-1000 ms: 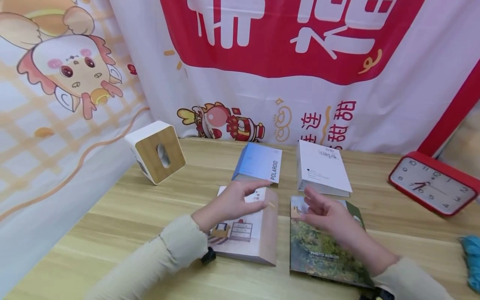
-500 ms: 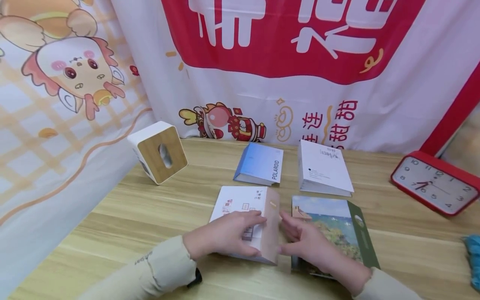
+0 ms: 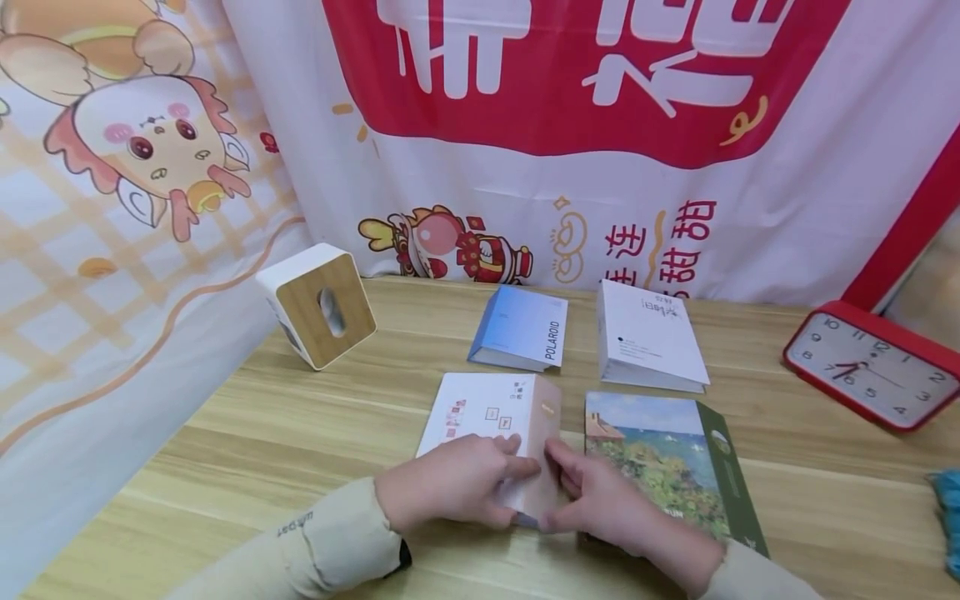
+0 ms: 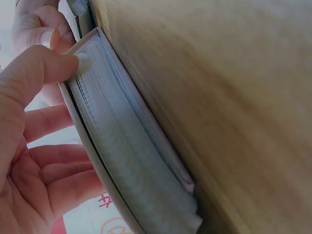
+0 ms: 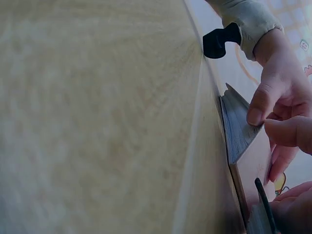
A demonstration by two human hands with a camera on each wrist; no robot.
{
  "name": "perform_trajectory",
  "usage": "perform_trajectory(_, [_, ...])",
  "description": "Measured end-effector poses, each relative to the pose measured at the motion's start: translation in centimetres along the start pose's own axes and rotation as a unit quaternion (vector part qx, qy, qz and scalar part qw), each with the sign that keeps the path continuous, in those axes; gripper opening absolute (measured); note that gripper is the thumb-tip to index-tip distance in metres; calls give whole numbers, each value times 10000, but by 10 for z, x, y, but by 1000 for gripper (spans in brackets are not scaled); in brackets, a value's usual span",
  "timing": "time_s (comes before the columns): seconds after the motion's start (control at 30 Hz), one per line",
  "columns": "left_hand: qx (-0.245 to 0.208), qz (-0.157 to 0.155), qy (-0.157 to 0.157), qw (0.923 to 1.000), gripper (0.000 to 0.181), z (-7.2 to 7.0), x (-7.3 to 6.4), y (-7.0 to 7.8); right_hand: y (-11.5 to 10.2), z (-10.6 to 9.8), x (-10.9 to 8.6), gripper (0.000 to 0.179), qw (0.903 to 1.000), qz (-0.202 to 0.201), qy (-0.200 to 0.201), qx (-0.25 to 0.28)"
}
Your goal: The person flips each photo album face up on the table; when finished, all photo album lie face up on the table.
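A thick photo album (image 3: 480, 400) with a white cover and pinkish spine lies flat on the table. My left hand (image 3: 453, 479) grips its near edge: the left wrist view shows the thumb (image 4: 56, 66) against the page block (image 4: 112, 107) by the spine corner, fingers over the cover. Beside the spine, my right hand (image 3: 603, 500) pinches the near corner, its thumb (image 5: 287, 131) touching the cover edge in the right wrist view. Its other fingertips are partly hidden. Just right lies a green photo album (image 3: 667, 458) with a painted landscape, partly covered by my right hand.
Farther back lie a blue POLAROID album (image 3: 521, 329) and a white album (image 3: 652, 333). A white box with a wooden face (image 3: 326, 308) stands left. A red clock (image 3: 870, 362) is at right, with a teal item (image 3: 947, 517) below it. Printed cloth (image 3: 465, 175) hangs behind.
Both hands have come down from above the albums to the white-and-pink album. My right hand has moved left to its spine, and the fingers of both have closed in on its near corner.
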State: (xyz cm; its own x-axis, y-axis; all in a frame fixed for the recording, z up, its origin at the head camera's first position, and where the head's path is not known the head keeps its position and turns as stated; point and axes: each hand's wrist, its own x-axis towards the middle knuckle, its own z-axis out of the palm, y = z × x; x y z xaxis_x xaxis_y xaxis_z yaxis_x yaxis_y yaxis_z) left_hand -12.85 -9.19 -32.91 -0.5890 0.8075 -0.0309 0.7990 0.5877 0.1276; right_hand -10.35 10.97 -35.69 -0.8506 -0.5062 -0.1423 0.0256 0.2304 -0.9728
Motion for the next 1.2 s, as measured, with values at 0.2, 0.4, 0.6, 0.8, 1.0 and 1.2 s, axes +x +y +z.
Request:
perform_trajectory(0.2, [68, 158, 79, 9998, 46, 0, -1, 3, -1, 3, -1, 95, 9999, 147, 63, -27])
perform_trajectory(0.4, [10, 294, 345, 9990, 40, 1, 0, 3, 1, 4, -1, 95, 9999, 143, 84, 32])
perform_trajectory(0.6, [-198, 186, 580, 9979, 38, 1, -2, 5, 0, 5, 0, 89, 9990, 244, 366, -18])
perform_trajectory(0.8, [-573, 176, 1203, 9909, 38, 1, -6, 5, -1, 6, -1, 87, 9965, 166, 758, -303])
perform_trajectory(1.0, [-989, 203, 2150, 9714, 36, 1, -8, 3, -2, 7, -2, 78, 9914, -334, 1239, -265])
perform_trajectory(1.2, [-1193, 110, 2678, 9560, 36, 2, -10, 4, -1, 7, -2, 71, 9834, -798, 1603, -298])
